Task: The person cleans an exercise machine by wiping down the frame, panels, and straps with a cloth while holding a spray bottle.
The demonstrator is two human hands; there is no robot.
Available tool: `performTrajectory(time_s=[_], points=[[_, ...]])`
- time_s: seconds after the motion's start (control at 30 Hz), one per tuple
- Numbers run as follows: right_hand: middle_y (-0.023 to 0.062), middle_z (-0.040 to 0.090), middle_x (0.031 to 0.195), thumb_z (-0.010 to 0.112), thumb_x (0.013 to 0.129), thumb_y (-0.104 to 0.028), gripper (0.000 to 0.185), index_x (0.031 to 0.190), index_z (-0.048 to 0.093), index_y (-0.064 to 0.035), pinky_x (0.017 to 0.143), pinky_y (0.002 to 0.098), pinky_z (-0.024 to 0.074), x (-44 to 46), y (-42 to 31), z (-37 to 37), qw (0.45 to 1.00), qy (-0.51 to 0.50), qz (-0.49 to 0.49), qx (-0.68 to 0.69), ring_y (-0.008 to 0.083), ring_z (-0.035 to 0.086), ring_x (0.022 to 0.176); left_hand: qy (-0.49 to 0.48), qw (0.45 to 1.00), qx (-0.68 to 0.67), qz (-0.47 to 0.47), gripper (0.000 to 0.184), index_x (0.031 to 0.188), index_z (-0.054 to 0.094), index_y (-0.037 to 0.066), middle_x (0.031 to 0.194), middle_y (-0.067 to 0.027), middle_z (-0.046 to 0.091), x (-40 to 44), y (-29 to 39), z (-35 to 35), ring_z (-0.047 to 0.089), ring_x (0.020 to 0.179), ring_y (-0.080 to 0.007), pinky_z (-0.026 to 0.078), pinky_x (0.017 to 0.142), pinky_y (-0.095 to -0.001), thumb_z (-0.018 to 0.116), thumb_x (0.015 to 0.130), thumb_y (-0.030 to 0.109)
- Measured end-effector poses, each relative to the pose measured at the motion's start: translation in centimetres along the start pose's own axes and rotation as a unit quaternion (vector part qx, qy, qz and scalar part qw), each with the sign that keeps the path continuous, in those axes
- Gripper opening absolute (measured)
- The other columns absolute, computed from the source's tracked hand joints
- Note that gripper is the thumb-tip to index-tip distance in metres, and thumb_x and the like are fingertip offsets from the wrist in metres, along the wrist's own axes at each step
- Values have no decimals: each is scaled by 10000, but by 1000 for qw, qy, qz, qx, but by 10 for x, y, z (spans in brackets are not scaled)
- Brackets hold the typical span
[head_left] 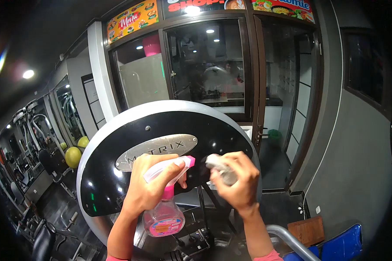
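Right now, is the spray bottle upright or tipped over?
Upright: the left hand holds the spray bottle with its pink nozzle above the clear body.

Looks like a gym, with a small food shop beside it. Has a big rounded machine (111, 185) close by, silver at the rim and black in front, and bears a MATRIX badge (154, 150) there. Holds more exercise machines (45, 158) on the left, plus a yellow-green ball (72, 157) near them. Suggests the shop by a bright Menu sign (133, 21) and a SHOP sign (178, 6), both above a glazed window (204, 61) and beside a door (281, 95) under another food sign (283, 9).
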State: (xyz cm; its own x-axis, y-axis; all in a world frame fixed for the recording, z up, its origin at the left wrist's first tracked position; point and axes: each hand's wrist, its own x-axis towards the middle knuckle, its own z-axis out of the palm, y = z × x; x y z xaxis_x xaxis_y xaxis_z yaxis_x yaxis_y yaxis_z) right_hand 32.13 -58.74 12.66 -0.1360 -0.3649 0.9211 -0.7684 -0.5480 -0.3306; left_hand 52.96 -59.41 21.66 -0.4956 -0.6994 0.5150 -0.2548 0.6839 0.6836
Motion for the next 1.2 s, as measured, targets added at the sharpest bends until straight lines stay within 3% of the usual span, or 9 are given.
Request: performTrajectory(time_s=[0.1, 0.17, 0.37, 0.57, 0.63, 0.7, 0.77, 0.97, 1.2], points=[[68, 642, 890, 771, 709, -128, 239, 936, 715, -78, 704, 378, 517, 4, 14, -1, 997, 58, 53, -16, 279, 650, 807, -5, 999, 20, 27, 459, 709, 673, 13, 610, -71, 668, 1, -4, 1, 651, 586, -172, 483, 611, -289, 494, 931, 373], [55, 646, 946, 768, 714, -131, 276, 980, 710, -90, 687, 391, 517, 2, -1, 1, 997, 43, 32, -61, 272, 633, 814, 6, 1000, -5, 26, 455, 703, 676, 21, 607, -67, 669, 2, -4, 1, 647, 580, -171, 477, 604, -286, 498, 928, 373], [46, 644, 959, 784, 691, -157, 308, 983, 704, -98, 689, 372, 532, -31, -29, 8, 999, -13, -40, 18, 260, 630, 808, -10, 999, 13, 48, 443, 692, 678, 33, 614, -59, 678, 3, -5, -1, 649, 579, -172, 472, 596, -285, 495, 928, 359], [87, 640, 950, 761, 733, -125, 239, 941, 675, -44, 711, 378, 517, -27, 17, 4, 993, 77, 86, -3, 282, 643, 849, 0, 998, 26, 48, 448, 696, 686, 48, 595, -45, 677, 4, -4, 1, 644, 562, -169, 468, 601, -280, 493, 927, 379], [86, 638, 958, 756, 736, -111, 231, 944, 677, -49, 727, 387, 519, -26, -1, 5, 996, 56, 69, -30, 284, 645, 870, 5, 998, 23, 51, 448, 692, 685, 51, 593, -42, 678, 5, -2, 2, 644, 559, -168, 469, 604, -280, 493, 927, 380], [82, 641, 972, 763, 732, -111, 269, 992, 707, -75, 753, 378, 534, -33, -18, 10, 999, 30, 31, 17, 279, 648, 885, -2, 999, 32, 26, 449, 693, 655, -42, 611, -120, 663, 5, 2, 3, 649, 585, -187, 482, 605, -283, 497, 865, 341], [82, 651, 999, 774, 726, -117, 327, 1047, 717, -95, 763, 365, 544, -40, -27, 12, 998, 19, 4, 51, 269, 658, 887, 5, 998, 53, 25, 449, 674, 665, 2, 600, -84, 671, 6, 1, 5, 647, 570, -177, 478, 607, -285, 501, 896, 356], [101, 657, 993, 754, 752, -90, 301, 1050, 735, -46, 785, 364, 543, -47, 6, 3, 985, 77, 123, 90, 277, 674, 896, 53, 992, 112, 13, 459, 645, 667, 33, 550, -47, 645, 8, 9, 17, 634, 533, -169, 462, 577, -287, 535, 938, 361], [90, 628, 1007, 748, 762, -133, 277, 1017, 746, -27, 766, 343, 533, -66, 31, 7, 965, 124, 165, 160, 230, 663, 880, 68, 990, 123, -21, 466, 628, 633, 13, 530, -70, 612, 10, 17, 39, 626, 494, -194, 457, 533, -302, 569, 951, 343]])
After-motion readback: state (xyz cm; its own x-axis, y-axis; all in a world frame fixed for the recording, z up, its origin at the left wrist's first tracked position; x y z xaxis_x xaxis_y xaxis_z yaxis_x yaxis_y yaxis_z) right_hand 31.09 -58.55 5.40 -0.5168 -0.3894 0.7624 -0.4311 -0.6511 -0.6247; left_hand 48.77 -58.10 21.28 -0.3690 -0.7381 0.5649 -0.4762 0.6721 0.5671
